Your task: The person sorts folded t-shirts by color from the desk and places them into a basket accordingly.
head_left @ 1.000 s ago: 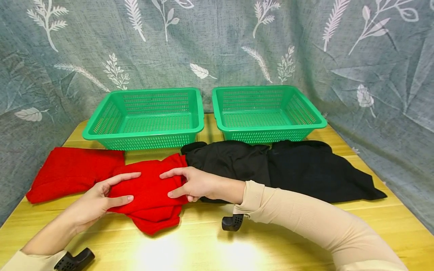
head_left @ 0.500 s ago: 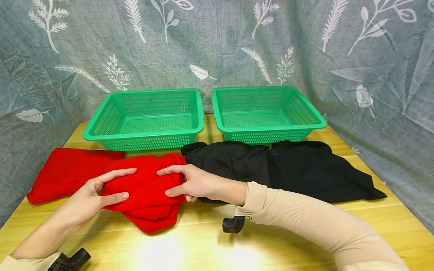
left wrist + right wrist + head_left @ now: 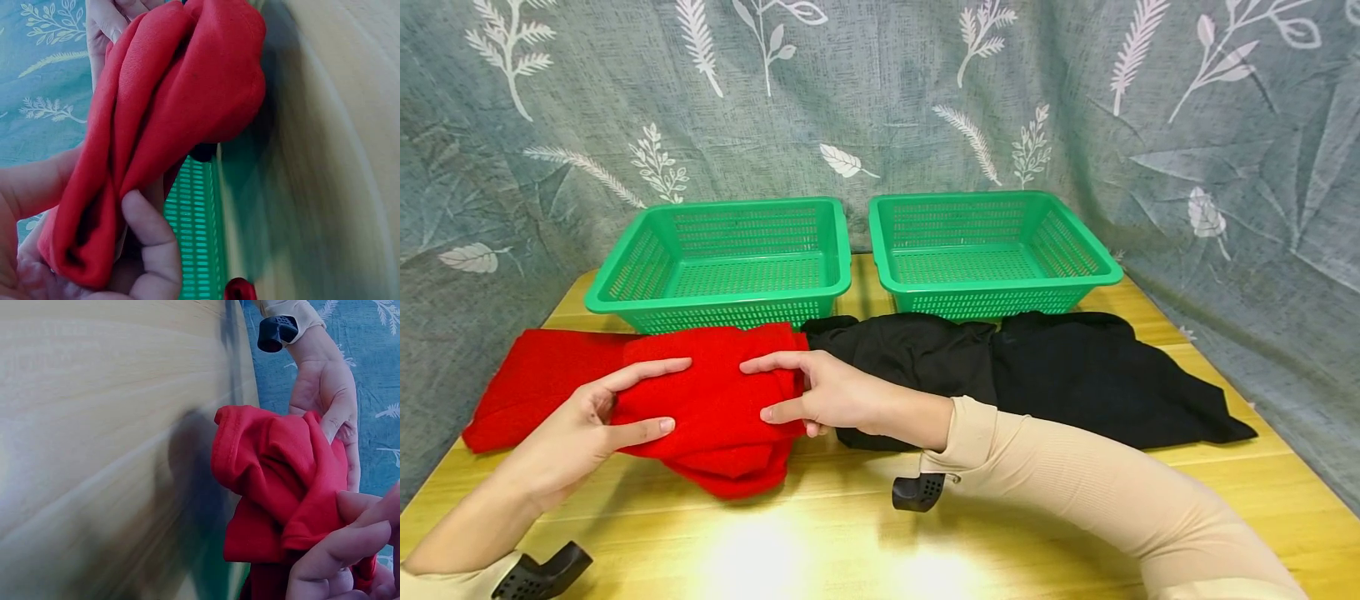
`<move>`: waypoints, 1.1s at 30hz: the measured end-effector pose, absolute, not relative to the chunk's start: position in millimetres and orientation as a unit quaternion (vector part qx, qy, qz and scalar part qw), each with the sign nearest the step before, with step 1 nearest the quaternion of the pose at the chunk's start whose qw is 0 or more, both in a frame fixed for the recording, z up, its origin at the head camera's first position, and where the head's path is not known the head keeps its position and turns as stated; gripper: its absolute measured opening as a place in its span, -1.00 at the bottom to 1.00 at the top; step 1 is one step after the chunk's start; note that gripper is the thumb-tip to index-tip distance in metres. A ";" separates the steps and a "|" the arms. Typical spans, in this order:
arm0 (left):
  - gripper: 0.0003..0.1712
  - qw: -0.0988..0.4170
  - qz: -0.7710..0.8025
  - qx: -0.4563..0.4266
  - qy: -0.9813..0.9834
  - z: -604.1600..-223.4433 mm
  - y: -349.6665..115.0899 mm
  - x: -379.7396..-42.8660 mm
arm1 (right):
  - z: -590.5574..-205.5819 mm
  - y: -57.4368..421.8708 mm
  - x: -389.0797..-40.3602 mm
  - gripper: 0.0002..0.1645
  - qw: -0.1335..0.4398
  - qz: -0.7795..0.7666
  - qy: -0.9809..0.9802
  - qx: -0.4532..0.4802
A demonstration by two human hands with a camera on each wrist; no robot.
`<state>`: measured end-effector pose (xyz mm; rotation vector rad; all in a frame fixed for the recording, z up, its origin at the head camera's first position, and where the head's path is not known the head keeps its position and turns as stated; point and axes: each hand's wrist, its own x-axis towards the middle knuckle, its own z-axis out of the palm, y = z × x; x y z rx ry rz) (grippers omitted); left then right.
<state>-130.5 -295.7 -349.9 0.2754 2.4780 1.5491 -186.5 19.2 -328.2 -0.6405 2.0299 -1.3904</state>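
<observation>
Between my hands hangs a folded red garment [image 3: 711,375], its layers drooping at the front. My left hand [image 3: 583,421] grips its left end, thumb and index finger on top; in the left wrist view, the other fingers [image 3: 153,244] curl under the fold. From the right, my right hand [image 3: 835,392] grips the opposite end, with fingers [image 3: 334,556] bent beneath it in the right wrist view. Both wrist views show the red cloth raised off the wooden table [image 3: 94,425]. A second folded red garment [image 3: 542,375] lies at the left, partly covered by the held one.
Behind the clothes stand two green plastic baskets, a left basket [image 3: 715,302] and a right basket [image 3: 1000,287], with nothing inside. A dark folded garment [image 3: 910,358] and a black garment [image 3: 1105,379] lie side by side to the right. A patterned curtain [image 3: 880,100] encloses the table.
Both hands have lifted the red garment and carried it slightly to the left and back, nearer the left basket. It now overlaps more of the other red garment.
</observation>
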 end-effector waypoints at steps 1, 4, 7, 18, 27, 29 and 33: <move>-0.19 0.100 0.526 0.097 0.839 -348.9 -295.8 -130.6 | -326.8 19.5 -186.7 -0.28 0.294 -0.524 0.762 -0.243; -0.18 0.094 0.526 0.099 0.839 -345.4 -295.5 -131.4 | -322.6 20.5 -188.1 -0.27 0.290 -0.527 0.759 -0.249; -0.18 0.088 0.521 0.098 0.844 -340.6 -295.0 -133.2 | -318.7 21.7 -191.1 -0.27 0.289 -0.528 0.758 -0.253; -0.21 0.064 0.532 0.128 0.834 -319.5 -287.7 -147.9 | -303.9 29.2 -203.9 -0.28 0.266 -0.538 0.755 -0.262; -0.22 0.043 0.533 0.141 0.833 -303.1 -280.0 -163.1 | -291.8 35.7 -216.6 -0.29 0.250 -0.557 0.749 -0.255; -0.23 0.040 0.533 0.143 0.833 -299.4 -278.3 -166.3 | -289.3 36.6 -219.0 -0.29 0.246 -0.562 0.748 -0.253; -0.24 0.039 0.533 0.142 0.833 -292.5 -275.9 -170.6 | -284.2 38.4 -222.3 -0.30 0.242 -0.570 0.744 -0.251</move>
